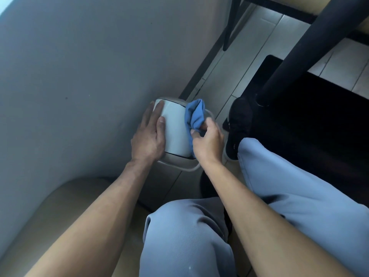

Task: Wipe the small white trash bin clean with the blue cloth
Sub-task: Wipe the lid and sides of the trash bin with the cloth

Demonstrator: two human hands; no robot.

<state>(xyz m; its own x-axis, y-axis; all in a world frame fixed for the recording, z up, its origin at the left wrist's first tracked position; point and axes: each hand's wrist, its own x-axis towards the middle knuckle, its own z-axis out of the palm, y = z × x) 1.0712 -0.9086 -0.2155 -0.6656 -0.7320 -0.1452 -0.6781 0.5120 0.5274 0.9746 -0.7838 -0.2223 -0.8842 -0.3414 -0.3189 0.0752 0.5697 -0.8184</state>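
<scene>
My left hand (148, 136) lies flat bracing the bin (174, 129), right hand (208, 141) pinches the bunched cloth (194, 116): flatten it, wipe firmly.

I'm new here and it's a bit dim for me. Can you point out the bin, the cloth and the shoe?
bin (175, 128), head view, on its white top face.
cloth (194, 116), head view, on the bunched blue folds.
shoe (238, 120), head view, on the black upper.

White bin (175, 128); blue cloth (194, 114); black shoe (238, 124)
</scene>
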